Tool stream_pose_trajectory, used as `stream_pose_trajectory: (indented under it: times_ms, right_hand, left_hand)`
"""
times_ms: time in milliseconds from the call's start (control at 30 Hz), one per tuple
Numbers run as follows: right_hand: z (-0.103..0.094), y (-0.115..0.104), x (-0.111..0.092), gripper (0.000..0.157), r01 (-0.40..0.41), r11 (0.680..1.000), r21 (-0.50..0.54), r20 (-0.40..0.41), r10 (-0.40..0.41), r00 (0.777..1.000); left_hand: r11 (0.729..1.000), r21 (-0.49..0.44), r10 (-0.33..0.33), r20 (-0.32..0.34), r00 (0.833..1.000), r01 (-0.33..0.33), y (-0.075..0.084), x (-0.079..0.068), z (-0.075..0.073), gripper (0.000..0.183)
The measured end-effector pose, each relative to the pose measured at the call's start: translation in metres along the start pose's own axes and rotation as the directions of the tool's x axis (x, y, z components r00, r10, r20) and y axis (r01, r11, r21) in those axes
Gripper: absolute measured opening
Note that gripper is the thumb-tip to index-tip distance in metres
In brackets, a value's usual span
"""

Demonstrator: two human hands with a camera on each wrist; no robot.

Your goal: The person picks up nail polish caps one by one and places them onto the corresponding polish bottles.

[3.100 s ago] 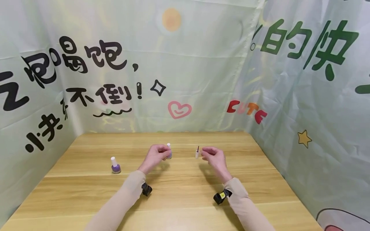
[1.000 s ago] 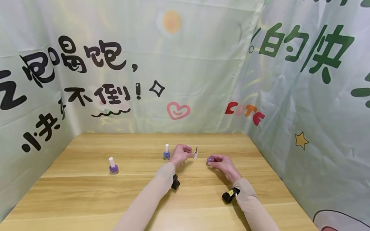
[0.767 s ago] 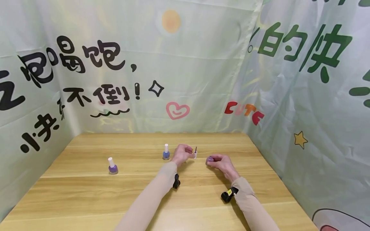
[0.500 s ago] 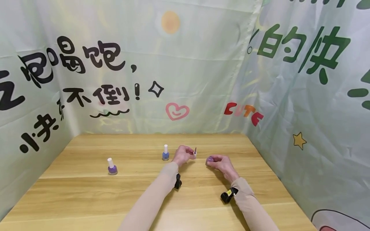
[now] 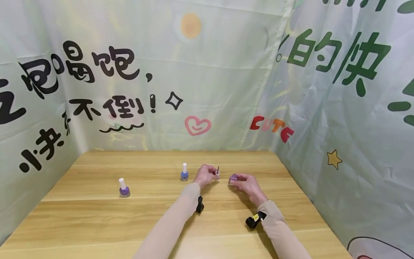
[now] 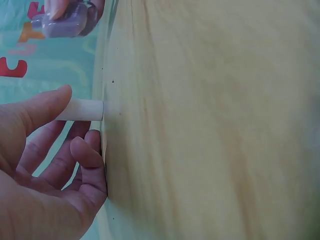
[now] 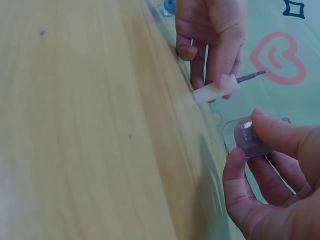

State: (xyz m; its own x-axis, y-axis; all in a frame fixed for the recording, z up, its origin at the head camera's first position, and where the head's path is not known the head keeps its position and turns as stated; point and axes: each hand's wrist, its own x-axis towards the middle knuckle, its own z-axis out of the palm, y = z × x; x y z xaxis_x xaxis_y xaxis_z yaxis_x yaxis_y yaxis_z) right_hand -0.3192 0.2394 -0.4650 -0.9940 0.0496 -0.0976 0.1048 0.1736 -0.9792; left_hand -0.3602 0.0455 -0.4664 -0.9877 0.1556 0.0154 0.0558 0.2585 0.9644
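My left hand (image 5: 205, 175) pinches a white nail polish cap (image 7: 215, 91) between thumb and fingers. The cap's brush (image 7: 251, 76), coated in purple, points upward in the head view, with the cap's flat end low over the table. A short way to the right, my right hand (image 5: 247, 184) holds a small uncapped nail polish bottle (image 7: 248, 137) of clear glass with greyish purple polish. Thumb and fingertips grip the bottle by its sides, and its open neck is partly hidden behind the thumb in the right wrist view. Cap and bottle are apart.
A capped blue nail polish bottle (image 5: 184, 175) stands just left of my left hand. Farther left and nearer is a capped purple nail polish bottle (image 5: 124, 190). Printed cloth (image 5: 207, 86) walls in the wooden table (image 5: 161, 223) at the back and sides.
My left hand has left the blue bottle and moved right to pinch the cap, which stood on the table. The right hand has moved slightly nearer, now showing the uncapped bottle in its grip.
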Motion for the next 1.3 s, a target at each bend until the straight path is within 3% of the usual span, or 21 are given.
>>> stream_pose_trajectory:
  times_ms: [233,433,833,1100,1300]
  right_hand:
    - [0.007,-0.004,-0.001,0.046,-0.008,1.000,-0.001,0.021,0.008,1.000]
    - [0.012,-0.006,-0.001,0.044,0.001,0.996,0.085,0.051,-0.005,0.999]
    - [0.034,-0.012,-0.006,0.045,0.064,0.993,0.101,0.126,-0.077,0.989]
    - [0.046,-0.015,-0.008,0.047,0.102,0.980,0.171,0.156,-0.129,0.979]
    - [0.056,-0.020,-0.011,0.048,0.113,0.967,0.228,0.189,-0.157,0.969]
  left_hand:
    - [1.000,0.013,0.009,0.004,1.000,-0.009,0.003,-0.004,-0.005,0.019]
    - [0.998,0.031,0.054,-0.004,0.999,-0.054,0.010,-0.010,-0.016,0.018]
    - [0.978,0.143,0.140,0.069,0.988,-0.149,0.018,-0.031,-0.038,0.016]
    - [0.983,0.055,0.170,0.088,0.982,-0.175,0.019,-0.047,-0.052,0.022]
    - [0.983,-0.002,0.183,0.087,0.979,-0.184,0.019,-0.055,-0.062,0.014]
